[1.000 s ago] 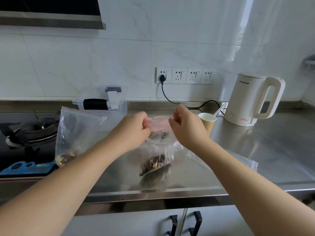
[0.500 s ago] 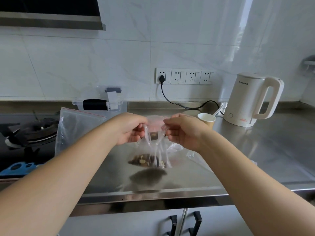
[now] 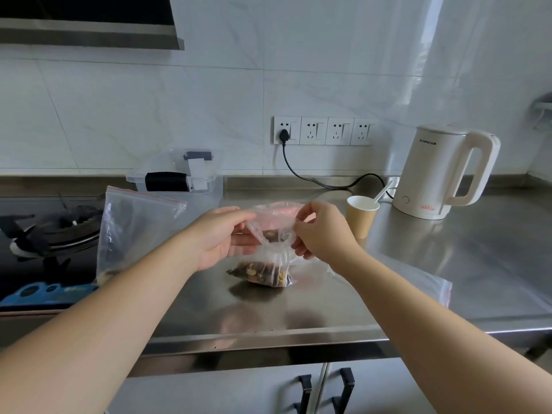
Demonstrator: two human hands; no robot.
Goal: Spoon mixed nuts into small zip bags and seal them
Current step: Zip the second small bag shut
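A stainless steel surface [image 3: 448, 264] runs across the room, glossy with reflected daylight. Behind it rises a wall of white marbled tiles [image 3: 149, 115], with a four-gang socket strip [image 3: 324, 130] at 12 o'clock, one black plug in its leftmost outlet. A dark range hood [image 3: 89, 22] hangs at 10 o'clock. Grey cabinet doors [image 3: 239, 389] with black handles sit at 6 o'clock.

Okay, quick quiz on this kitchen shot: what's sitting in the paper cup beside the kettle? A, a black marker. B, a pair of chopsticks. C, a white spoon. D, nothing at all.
C: a white spoon leans out of the paper cup, its handle angled toward the white kettle at its right.
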